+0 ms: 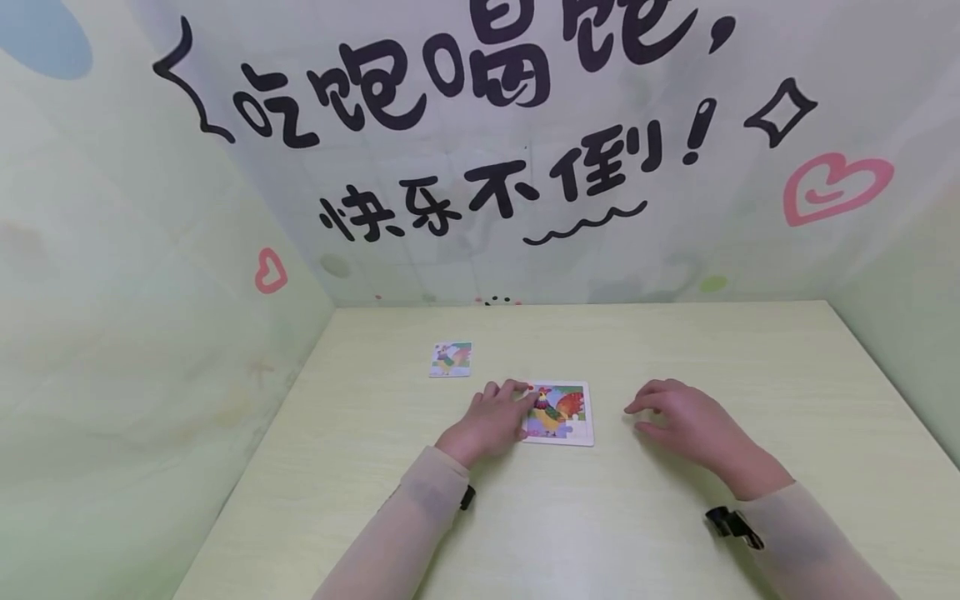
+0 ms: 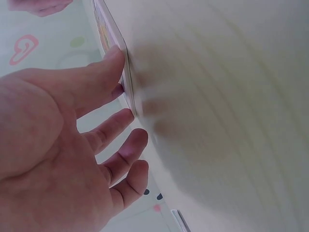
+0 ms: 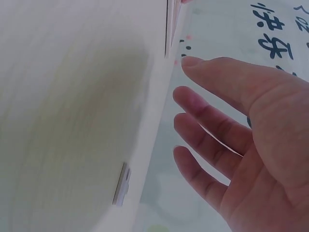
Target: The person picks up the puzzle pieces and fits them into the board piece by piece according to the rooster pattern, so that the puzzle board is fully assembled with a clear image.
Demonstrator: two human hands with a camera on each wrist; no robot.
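Note:
A framed rooster jigsaw puzzle [image 1: 557, 414] lies flat on the table, with a pale gap at the lower right of its picture. My left hand [image 1: 491, 423] rests at the puzzle's left side. In the left wrist view, its thumb [image 2: 108, 72] touches the white edge and the other fingers spread loosely. My right hand [image 1: 686, 421] hovers to the right of the puzzle, fingers loosely bent, holding nothing. In the right wrist view, a small flat piece [image 3: 121, 183] lies on the table below that hand; from the head view I cannot make it out.
A small rooster picture card [image 1: 451, 359] lies behind and left of the puzzle. The pale wooden table [image 1: 360, 500] is bounded by printed cloth walls [image 1: 420, 275] at the back and both sides. Each wrist wears a small black device [image 1: 733, 527].

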